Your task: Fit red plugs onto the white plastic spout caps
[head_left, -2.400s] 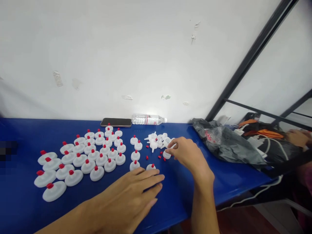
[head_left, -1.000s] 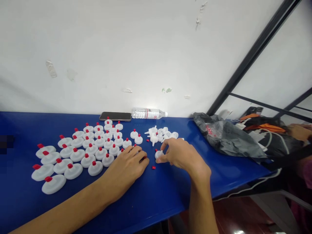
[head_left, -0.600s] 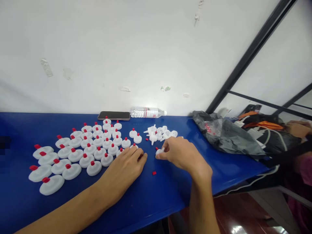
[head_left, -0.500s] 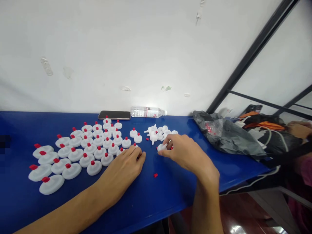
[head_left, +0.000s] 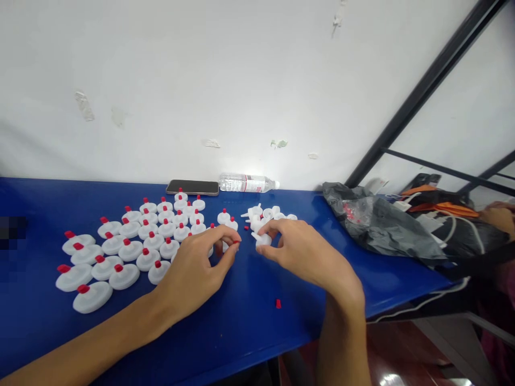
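Observation:
A small red cap (head_left: 236, 242) is pinched between the thumb and index finger of my left hand (head_left: 193, 271). Facing it, my right hand (head_left: 311, 254) grips a white nozzle lid (head_left: 263, 240) by its edge, the thin spout pointing left toward the red cap. The two parts are apart. Another loose red cap (head_left: 278, 304) lies on the blue table nearer to me. Left of and partly behind my left hand stand several white lids with red tips (head_left: 124, 276), set out in rows.
Behind my right hand is a pile of uncapped white lids (head_left: 267, 213) with a red cap (head_left: 246, 228) beside it. A phone (head_left: 193, 187) and a clear bottle (head_left: 246, 183) lie along the wall. Rightward are a dark plastic bag (head_left: 386, 230), cables and another person's hand (head_left: 499, 217).
My left hand has risen off the table and now shows a red cap in its pinch. The nozzle lid in my right hand has turned spout-left. The loose red cap near me lies further right.

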Motion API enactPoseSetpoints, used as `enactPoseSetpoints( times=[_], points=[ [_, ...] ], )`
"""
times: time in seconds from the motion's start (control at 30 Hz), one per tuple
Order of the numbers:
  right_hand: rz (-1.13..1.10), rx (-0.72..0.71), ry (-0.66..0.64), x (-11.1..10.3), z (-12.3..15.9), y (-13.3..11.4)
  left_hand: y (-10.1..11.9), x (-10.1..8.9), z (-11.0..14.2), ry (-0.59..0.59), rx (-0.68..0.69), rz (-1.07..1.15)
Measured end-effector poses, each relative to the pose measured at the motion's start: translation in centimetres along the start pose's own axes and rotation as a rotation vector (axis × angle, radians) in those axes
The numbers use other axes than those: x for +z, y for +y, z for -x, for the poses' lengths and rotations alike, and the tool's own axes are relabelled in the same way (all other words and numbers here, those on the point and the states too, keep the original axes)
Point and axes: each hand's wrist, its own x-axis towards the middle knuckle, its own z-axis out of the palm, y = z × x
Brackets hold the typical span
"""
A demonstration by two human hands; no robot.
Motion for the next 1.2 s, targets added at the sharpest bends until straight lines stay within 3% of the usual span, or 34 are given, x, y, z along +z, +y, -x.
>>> enactPoseSetpoints(
  times=[0.33,0.73,1.03,1.2],
  points=[
    [-0.080,-0.118,-0.062,-0.3,0.1,-1.2,0.8,0.0,0.6,0.001,0.026,0.080],
    [-0.212,-0.143,-0.076,-0.6,0.2,-0.8,0.3,-0.3,0.0,0.000,-0.045,0.106],
    [-0.342,-0.279,-0.007,-0.5,-0.1,0.5,-0.5,0.0,0.3,-0.085,-0.009,0.019],
    [-0.404,-0.226,-0.046,-1.0,0.1,-0.2,-0.8,0.2,0.5,-0.072,0.078,-0.010]
  ],
)
